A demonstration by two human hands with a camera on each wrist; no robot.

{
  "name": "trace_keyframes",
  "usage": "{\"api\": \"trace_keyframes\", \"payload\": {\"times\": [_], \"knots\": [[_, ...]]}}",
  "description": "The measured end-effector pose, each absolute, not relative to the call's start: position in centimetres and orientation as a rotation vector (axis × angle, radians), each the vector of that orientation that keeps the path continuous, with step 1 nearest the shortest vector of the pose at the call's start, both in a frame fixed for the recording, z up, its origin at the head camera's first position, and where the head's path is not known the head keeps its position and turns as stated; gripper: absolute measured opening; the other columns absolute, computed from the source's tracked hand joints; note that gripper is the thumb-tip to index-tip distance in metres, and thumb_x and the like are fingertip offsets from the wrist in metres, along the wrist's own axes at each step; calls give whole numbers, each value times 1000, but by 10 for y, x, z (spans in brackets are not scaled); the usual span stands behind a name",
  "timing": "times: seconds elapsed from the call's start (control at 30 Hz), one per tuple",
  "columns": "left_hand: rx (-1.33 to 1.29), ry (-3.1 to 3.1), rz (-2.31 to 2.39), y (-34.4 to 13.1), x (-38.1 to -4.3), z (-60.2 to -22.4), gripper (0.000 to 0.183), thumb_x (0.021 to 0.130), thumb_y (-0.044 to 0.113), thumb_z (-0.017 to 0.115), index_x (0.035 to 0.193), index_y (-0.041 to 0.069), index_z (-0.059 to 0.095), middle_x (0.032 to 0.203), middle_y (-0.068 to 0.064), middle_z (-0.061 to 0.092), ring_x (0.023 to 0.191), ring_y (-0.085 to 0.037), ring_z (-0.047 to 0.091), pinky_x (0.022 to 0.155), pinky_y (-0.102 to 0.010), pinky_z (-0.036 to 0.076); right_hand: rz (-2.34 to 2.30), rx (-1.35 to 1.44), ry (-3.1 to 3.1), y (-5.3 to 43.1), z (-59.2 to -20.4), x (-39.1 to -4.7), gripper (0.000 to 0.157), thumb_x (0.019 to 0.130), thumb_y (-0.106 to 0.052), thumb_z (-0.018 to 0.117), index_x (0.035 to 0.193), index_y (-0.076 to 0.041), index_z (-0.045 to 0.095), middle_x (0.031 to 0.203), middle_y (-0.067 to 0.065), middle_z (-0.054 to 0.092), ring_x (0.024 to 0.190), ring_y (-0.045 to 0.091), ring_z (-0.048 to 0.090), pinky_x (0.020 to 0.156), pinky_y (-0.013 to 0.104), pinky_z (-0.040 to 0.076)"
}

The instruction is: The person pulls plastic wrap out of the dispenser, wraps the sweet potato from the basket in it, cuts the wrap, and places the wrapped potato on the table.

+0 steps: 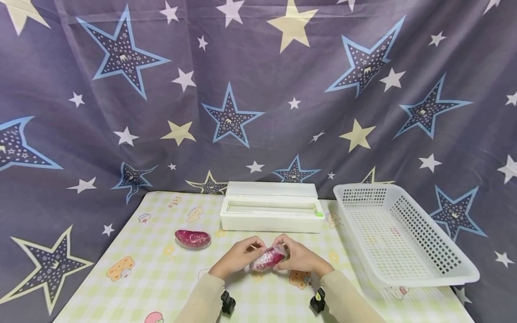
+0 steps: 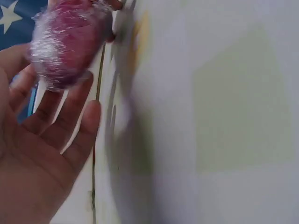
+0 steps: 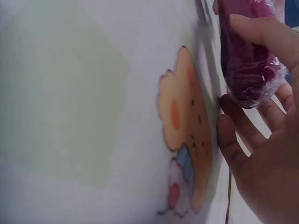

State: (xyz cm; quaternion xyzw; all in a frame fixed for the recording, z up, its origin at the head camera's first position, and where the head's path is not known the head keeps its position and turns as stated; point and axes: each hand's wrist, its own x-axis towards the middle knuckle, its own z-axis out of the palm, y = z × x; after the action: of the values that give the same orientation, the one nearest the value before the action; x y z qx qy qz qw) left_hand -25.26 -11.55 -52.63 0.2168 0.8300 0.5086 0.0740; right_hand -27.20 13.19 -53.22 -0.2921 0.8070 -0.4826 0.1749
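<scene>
A purplish-red, elongated piece wrapped in shiny cling film (image 1: 268,259) is held between both hands, just in front of the white box. My left hand (image 1: 241,256) grips its left end between thumb and fingers. At the other end my right hand (image 1: 299,255) holds it, and in the right wrist view the thumb (image 3: 261,32) presses on its side. The left wrist view shows the crinkled film (image 2: 65,46) at the near end, with the lower fingers spread below it. A second film-wrapped purplish-red piece (image 1: 193,239) lies on the table to the left.
Behind the hands stands a long white cling film box (image 1: 270,223), its lid raised and a green tab at its right end. A white perforated basket (image 1: 428,281) occupies the table's right side. The checked tablecloth (image 1: 149,287) reaches back to a star-patterned curtain (image 1: 250,58).
</scene>
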Motion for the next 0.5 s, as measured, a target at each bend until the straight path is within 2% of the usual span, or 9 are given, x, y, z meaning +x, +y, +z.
{"api": "trace_keyframes", "payload": {"times": [0.07, 0.17, 0.33, 0.4, 0.5], "knots": [[675, 2515, 1558, -119, -253, -527, 16, 102, 34, 61, 112, 24, 68, 116, 4, 64, 102, -18, 63, 88, -41, 52, -1391, -799, 2291, 133, -531, -272, 53, 83, -21, 84, 123, -22, 48, 113, 4, 62, 97, 21, 64, 82, 37, 55], [716, 2542, 1621, -125, -252, -526, 25, 95, 36, 70, 118, 26, 69, 122, 4, 61, 107, -23, 62, 90, -43, 53, -1414, -774, 2305, 134, -529, -273, 53, 84, -23, 83, 124, -20, 47, 113, 6, 61, 91, 22, 65, 76, 37, 57], [849, 2574, 1625, -136, -251, -519, 37, 83, 30, 84, 117, 24, 72, 128, -8, 61, 112, -24, 60, 92, -49, 53, -1418, -762, 2352, 135, -520, -274, 52, 85, -26, 81, 124, -16, 47, 113, 7, 60, 92, 22, 61, 76, 36, 56], [885, 2585, 1606, -139, -251, -519, 36, 82, 27, 84, 116, 25, 72, 130, -11, 60, 112, -23, 60, 92, -48, 54, -1421, -758, 2364, 134, -517, -274, 52, 86, -28, 81, 124, -16, 47, 113, 6, 60, 94, 22, 60, 77, 36, 55], [891, 2547, 1632, -140, -252, -520, 34, 85, 23, 82, 118, 24, 72, 127, -7, 63, 110, -21, 62, 93, -44, 54, -1423, -750, 2380, 132, -512, -271, 51, 87, -31, 80, 124, -16, 49, 113, 6, 61, 95, 22, 60, 78, 37, 54]]}}
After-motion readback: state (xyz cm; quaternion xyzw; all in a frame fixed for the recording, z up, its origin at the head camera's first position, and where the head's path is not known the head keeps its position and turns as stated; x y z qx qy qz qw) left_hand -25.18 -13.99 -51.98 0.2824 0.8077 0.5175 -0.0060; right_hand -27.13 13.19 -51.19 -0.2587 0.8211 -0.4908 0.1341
